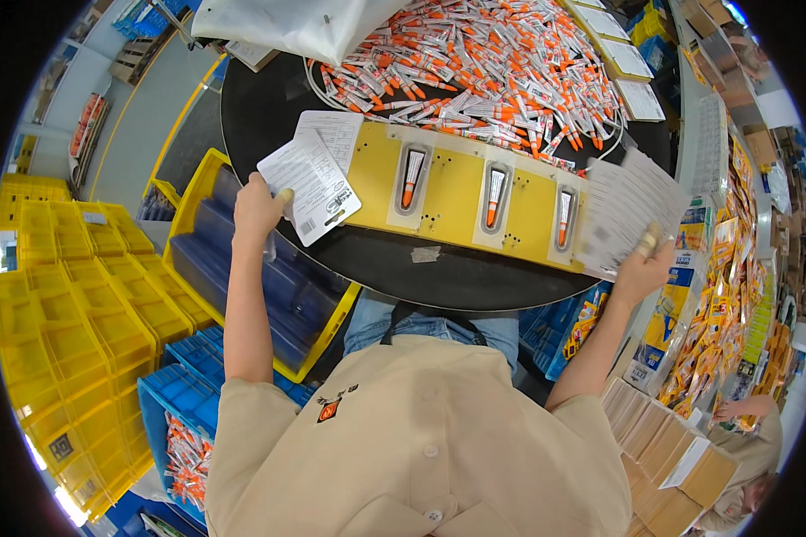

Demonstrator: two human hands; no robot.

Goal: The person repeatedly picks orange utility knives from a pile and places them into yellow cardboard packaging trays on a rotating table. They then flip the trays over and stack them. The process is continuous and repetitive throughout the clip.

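Observation:
My left hand (261, 213) pinches a white printed backing card (303, 190) with a hang hole, thumb on top. That card overlaps another printed card (340, 134) at the left end of a long yellow fixture (367, 170). In the fixture sit three clear blisters, each holding a small white tube with an orange cap: a left tube (412, 174), a middle tube (494, 197) and a right tube (564, 219). At the right end, my right hand (643, 264) grips printed cards (625, 210), which are blurred; their exact number is unclear. Both thumbs wear pale tip covers.
Behind the fixture, a heap of orange-capped tubes (484, 67) covers the round black table (421, 268). Card stacks (631, 76) stand at the back right. A yellow crate (192, 201) and blue crates (175, 394) are at my left. Another person (748, 447) works at lower right.

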